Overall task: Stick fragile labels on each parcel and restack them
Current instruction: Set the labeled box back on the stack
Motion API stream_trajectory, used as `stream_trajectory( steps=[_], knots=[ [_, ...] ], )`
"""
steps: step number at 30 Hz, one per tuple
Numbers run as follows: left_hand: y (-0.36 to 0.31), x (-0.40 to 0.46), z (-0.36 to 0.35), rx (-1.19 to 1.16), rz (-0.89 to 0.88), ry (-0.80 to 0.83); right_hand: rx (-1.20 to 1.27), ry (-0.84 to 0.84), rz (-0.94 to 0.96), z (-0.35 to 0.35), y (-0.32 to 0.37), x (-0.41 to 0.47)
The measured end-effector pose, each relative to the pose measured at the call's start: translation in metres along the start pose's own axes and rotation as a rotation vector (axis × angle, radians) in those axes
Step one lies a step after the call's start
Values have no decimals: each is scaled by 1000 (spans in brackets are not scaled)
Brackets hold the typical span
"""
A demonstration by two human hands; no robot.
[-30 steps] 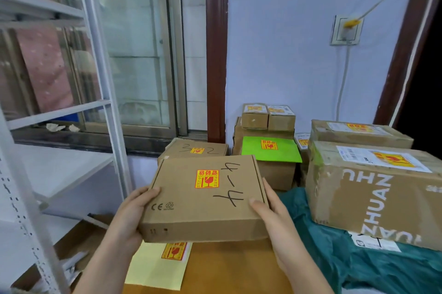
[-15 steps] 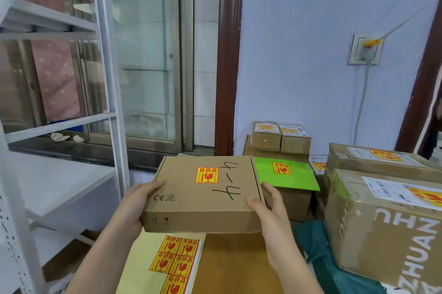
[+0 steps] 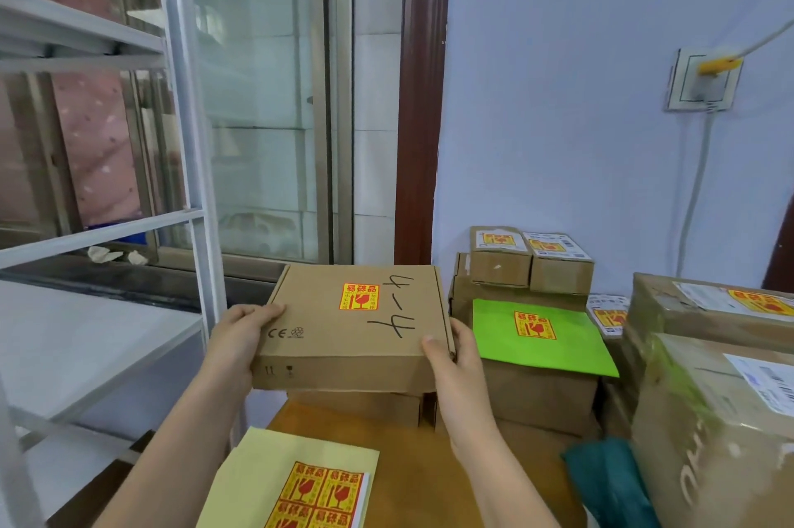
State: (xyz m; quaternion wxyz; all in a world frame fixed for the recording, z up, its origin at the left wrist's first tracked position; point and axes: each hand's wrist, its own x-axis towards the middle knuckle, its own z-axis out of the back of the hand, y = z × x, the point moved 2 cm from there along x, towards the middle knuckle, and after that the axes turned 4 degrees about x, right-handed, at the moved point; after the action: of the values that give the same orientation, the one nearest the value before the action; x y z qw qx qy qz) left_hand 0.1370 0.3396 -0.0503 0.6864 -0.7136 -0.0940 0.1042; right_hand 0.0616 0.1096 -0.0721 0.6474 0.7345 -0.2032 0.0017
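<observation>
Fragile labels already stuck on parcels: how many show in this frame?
6, possibly more hidden. One on the held flat box, one on the green parcel, two on the small boxes behind, one on a partly hidden parcel, one on the big carton at right.

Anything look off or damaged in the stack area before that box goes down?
Mostly tidy. The large box at right has crumpled tape and green residue along its edge. The flat box, held by both hands, looks intact with its label on.
</observation>
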Motion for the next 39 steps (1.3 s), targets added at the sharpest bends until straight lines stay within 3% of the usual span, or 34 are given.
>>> stream_trajectory(
  steps=[7, 14, 23, 29, 39],
  knots=[
    [4, 42, -19, -1, -36, -86, -87, 120, 4, -9, -17, 35],
    [1, 77, -44, 20, -130, -155, -121, 117, 42, -16, -32, 65],
    [28, 94, -64, 76, -278, -70, -258, 113, -49, -14, -63, 97],
    [63, 91, -65, 239, -254, -78, -327, 94, -124, -9, -83, 94],
    [60, 94, -60, 283, -232, -37, -372, 78, -131, -13, -86, 95]
  ],
)
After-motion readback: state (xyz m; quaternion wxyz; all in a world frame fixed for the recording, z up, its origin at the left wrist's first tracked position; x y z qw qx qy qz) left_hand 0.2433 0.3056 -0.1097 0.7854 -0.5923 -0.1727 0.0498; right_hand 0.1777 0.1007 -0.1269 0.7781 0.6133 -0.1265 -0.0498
